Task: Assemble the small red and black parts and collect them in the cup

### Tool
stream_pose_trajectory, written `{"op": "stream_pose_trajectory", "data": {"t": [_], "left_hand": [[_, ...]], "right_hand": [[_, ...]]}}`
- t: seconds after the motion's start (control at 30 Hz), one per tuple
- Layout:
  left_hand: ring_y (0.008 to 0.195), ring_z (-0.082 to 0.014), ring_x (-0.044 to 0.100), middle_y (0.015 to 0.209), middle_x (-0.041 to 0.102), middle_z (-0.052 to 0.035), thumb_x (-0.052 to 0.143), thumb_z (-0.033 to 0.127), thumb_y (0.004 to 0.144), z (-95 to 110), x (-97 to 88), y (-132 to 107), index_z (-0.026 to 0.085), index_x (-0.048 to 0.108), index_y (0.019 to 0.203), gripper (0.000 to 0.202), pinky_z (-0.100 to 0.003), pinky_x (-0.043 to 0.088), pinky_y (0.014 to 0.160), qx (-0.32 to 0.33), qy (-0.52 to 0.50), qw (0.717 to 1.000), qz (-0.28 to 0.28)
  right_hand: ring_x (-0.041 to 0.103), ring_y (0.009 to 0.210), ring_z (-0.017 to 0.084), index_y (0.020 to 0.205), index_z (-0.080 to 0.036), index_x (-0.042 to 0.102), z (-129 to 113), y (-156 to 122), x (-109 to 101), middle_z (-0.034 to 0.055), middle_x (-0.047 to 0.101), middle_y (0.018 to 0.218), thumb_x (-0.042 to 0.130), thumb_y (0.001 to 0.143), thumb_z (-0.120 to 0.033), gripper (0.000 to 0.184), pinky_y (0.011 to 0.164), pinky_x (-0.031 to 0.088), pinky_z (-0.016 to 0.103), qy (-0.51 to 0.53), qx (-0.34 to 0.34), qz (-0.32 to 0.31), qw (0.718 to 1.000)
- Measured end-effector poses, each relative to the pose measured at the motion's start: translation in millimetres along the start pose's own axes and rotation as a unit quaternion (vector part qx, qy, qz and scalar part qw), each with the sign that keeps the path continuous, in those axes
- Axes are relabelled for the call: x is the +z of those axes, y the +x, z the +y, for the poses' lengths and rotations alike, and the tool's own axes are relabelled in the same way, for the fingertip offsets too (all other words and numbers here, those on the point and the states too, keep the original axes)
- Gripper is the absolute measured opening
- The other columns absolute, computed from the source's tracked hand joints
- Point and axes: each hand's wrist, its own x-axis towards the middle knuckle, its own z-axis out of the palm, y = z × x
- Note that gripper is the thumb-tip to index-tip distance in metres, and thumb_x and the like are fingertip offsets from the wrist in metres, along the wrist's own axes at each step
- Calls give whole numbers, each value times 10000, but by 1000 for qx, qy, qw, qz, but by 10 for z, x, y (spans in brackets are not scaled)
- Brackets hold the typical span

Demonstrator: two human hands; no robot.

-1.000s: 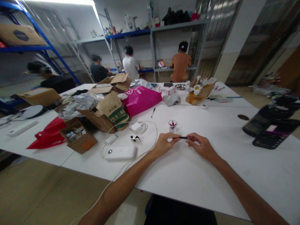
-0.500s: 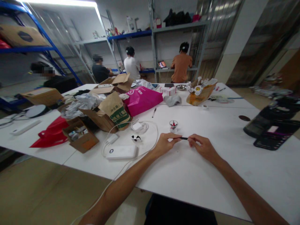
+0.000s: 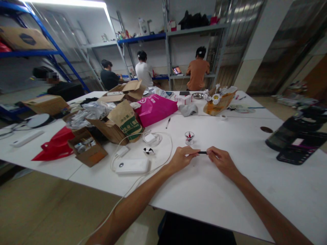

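Note:
A thin black pen-like stick point(image 3: 202, 152) is held level just above the white table point(image 3: 230, 200), pinched at each end. My left hand point(image 3: 182, 157) grips its left end between thumb and fingers. Its right end sits in the closed fingers of my right hand point(image 3: 221, 160). Both hands rest near the middle of the table. A small clear cup point(image 3: 189, 137) with red bits inside stands just behind them.
A white power bank point(image 3: 132, 165) with looping white cable point(image 3: 158, 139) lies to the left. Brown boxes point(image 3: 88, 149), a paper bag point(image 3: 124, 119), a pink bag point(image 3: 155, 108) and a red bag point(image 3: 54, 144) crowd the left. Black cases point(image 3: 296, 141) sit at right. Several people work at far shelves.
Both hands stay on the black stick and have drifted slightly lower in view. The camera has shifted a little.

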Motion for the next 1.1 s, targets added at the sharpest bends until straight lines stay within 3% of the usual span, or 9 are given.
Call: {"op": "stream_pose_trajectory", "data": {"t": [0.1, 0.2, 0.33, 0.43, 0.57, 0.67, 0.87, 1.0, 1.1], "left_hand": [[804, -193, 758, 970, 841, -89, 725, 344, 1011, -32, 21, 4, 249, 858, 1170, 228, -313, 602, 784, 31, 16, 999, 13], [887, -211, 776, 1031, 841, -96, 722, 358, 1018, -21, 9, 30, 243, 840, 1197, 243, -341, 614, 852, 44, 10, 998, 39], [974, -221, 775, 1130, 828, -108, 695, 385, 1036, 27, -69, 85, 221, 781, 1281, 307, -379, 612, 929, 25, 0, 993, 115], [1009, -221, 757, 1161, 819, -113, 649, 388, 1062, 49, -143, 122, 205, 785, 1195, 264, -379, 595, 920, -2, 5, 985, 171], [1001, -214, 746, 1073, 820, -91, 618, 369, 1078, 34, -203, 145, 201, 782, 1115, 237, -361, 565, 889, -19, -1, 982, 190], [981, -208, 733, 1035, 809, -82, 617, 359, 1075, -5, -212, 147, 197, 771, 1084, 224, -352, 552, 874, -19, -2, 980, 199], [968, -202, 696, 1058, 758, -82, 633, 347, 1055, -133, -204, 139, 193, 726, 1109, 189, -351, 544, 860, -26, 6, 978, 209], [981, -208, 680, 1116, 724, -97, 664, 292, 1021, -221, -192, 140, 191, 702, 1173, 187, -364, 552, 871, -43, 6, 978, 206], [990, -212, 668, 1150, 699, -105, 669, 265, 1008, -257, -183, 145, 196, 701, 1202, 207, -373, 560, 878, -46, 9, 980, 196]], "right_hand": [[475, 621, 111, 787, -210, 590, -9, 1, 19, -18, 547, 670, 483, 1083, -577, 484, 619, 378, 268, 16, 27, -8, 999], [551, 658, 124, 786, -212, 609, -25, 112, -4, -2, 610, 694, 480, 1080, -606, 508, 667, 435, 274, 27, 39, -11, 999], [679, 766, 167, 970, -214, 699, -142, 501, -147, 32, 726, 832, 583, 1027, -624, 430, 761, 530, 305, 28, 31, 34, 999], [701, 797, 179, 1029, -211, 731, -296, 883, -268, 50, 762, 915, 673, 978, -566, 363, 787, 543, 316, -40, -23, 38, 998], [668, 758, 164, 961, -203, 761, -438, 1298, -314, 51, 765, 902, 682, 954, -438, 248, 735, 505, 296, -151, -99, -31, 983], [662, 736, 155, 927, -195, 773, -438, 1490, -255, 47, 761, 870, 679, 911, -324, 160, 722, 491, 281, -202, -117, -97, 967], [681, 738, 174, 944, -177, 800, -280, 1641, -109, 67, 771, 868, 709, 869, -298, 170, 726, 505, 297, -216, -105, -104, 965], [705, 798, 185, 1061, -174, 807, -161, 1584, -85, 92, 789, 999, 671, 936, -365, 266, 760, 538, 315, -198, -105, -73, 972], [706, 847, 184, 1032, -194, 811, -104, 1492, -67, 87, 785, 1038, 631, 981, -414, 289, 796, 551, 323, -182, -113, -62, 975]]}}
